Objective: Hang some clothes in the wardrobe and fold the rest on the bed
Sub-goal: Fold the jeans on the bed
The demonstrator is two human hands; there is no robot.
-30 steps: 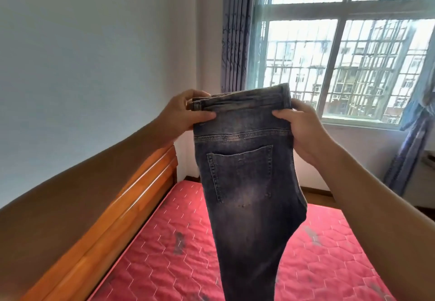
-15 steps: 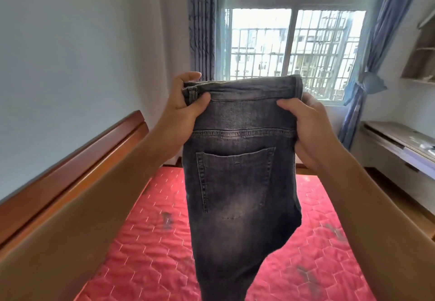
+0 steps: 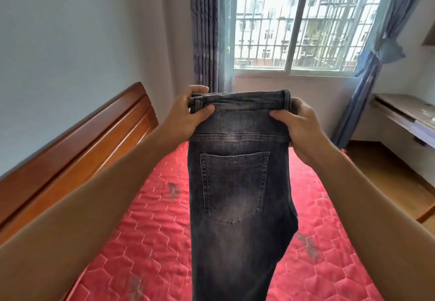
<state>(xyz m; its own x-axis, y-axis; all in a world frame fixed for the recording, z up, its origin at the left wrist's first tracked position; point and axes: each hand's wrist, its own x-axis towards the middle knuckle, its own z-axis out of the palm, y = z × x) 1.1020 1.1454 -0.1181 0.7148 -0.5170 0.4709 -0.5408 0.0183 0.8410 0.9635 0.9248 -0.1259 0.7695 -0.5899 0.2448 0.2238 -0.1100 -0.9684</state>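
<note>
Two hands hold a pair of dark grey-blue jeans (image 3: 237,241) up in the air over the bed (image 3: 150,237), one at each end of the waistband (image 3: 244,99). The left hand (image 3: 188,118) grips the end nearer the headboard (image 3: 77,150), thumb pressed on the near face of the denim and fingers curled over the top edge behind it. The right hand (image 3: 300,128) grips the other end the same way, thumb in front, fingers wrapped round the back. The hands are well apart, with the waistband stretched flat and roughly level between them.

The jeans show a single back pocket (image 3: 233,183) facing the camera, below a stitched seam. The fabric hangs straight down from the waistband and leaves the view at the bottom, so whether its lower end touches the bed cannot be told.

Beneath lies the bed's red quilted cover with a hexagon stitch pattern and a few dark smudges. The wooden headboard runs along the bed's left edge, against a pale wall (image 3: 70,41). Beyond the far edge of the bed is a barred window (image 3: 294,25), with a dark patterned curtain (image 3: 204,29) hanging to its left and a blue curtain (image 3: 379,48) tied back to its right. Past the bed's right edge a wooden tabletop (image 3: 404,110) stands against the wall, above a wooden floor (image 3: 386,173).
</note>
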